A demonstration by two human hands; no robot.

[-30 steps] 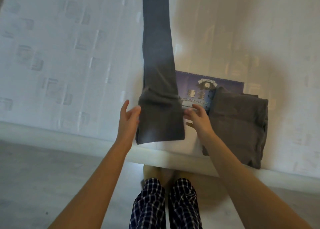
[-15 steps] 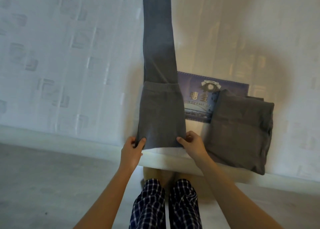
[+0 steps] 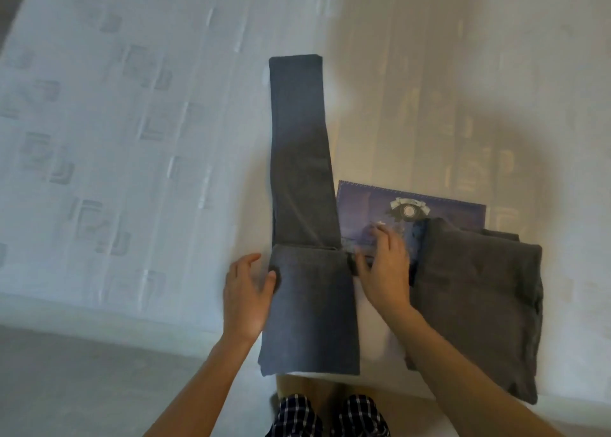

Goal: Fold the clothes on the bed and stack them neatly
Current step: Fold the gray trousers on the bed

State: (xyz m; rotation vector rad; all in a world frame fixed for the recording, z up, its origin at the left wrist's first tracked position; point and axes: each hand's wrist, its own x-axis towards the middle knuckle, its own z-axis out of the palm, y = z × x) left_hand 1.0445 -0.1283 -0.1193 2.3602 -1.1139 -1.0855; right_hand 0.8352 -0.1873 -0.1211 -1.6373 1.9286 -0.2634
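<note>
Folding the long dark-grey knit garment (image 3: 304,172), we flank its doubled end: left hand (image 3: 246,291) spread, thumb on cloth; right hand (image 3: 383,271) blurred, grip unclear. Next, probably fold beyond our fingertips.

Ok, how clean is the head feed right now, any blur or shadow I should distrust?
Head view: motion smears the fingertips of the right hand, the left hand is slightly soft; the long grey garment reads sharp enough. Head view lighting: cool on the left of the mattress, warm on the right, soft shadow around the folded grey pile.
</note>
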